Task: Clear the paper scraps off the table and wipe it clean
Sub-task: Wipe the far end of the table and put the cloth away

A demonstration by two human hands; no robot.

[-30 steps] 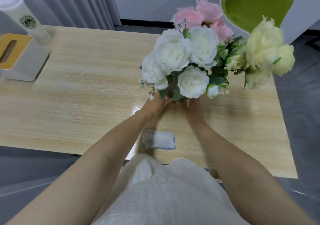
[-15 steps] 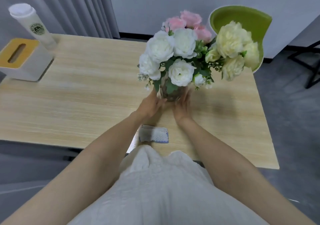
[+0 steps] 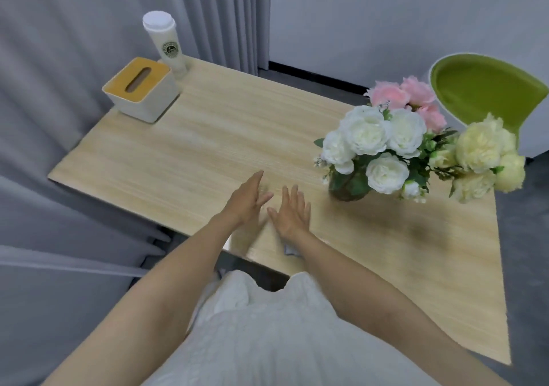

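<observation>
The light wooden table (image 3: 225,136) fills the middle of the view. My left hand (image 3: 248,197) and my right hand (image 3: 292,212) hover side by side over its near middle, both open with fingers spread and nothing in them. A small bluish-white cloth (image 3: 289,250) lies near the front edge, almost fully hidden under my right wrist. A vase of white, pink and cream flowers (image 3: 386,148) stands on the table to the right of my hands, apart from them. No paper scraps show.
A white tissue box with a yellow lid (image 3: 141,88) and a tall white cup (image 3: 166,44) stand at the far left corner. A green chair (image 3: 481,88) sits behind the flowers. Grey curtains (image 3: 74,59) hang on the left.
Both hands have let go of the flower vase and drawn back to the left. The vase now stands alone on the right part of the table. The view has turned left.
</observation>
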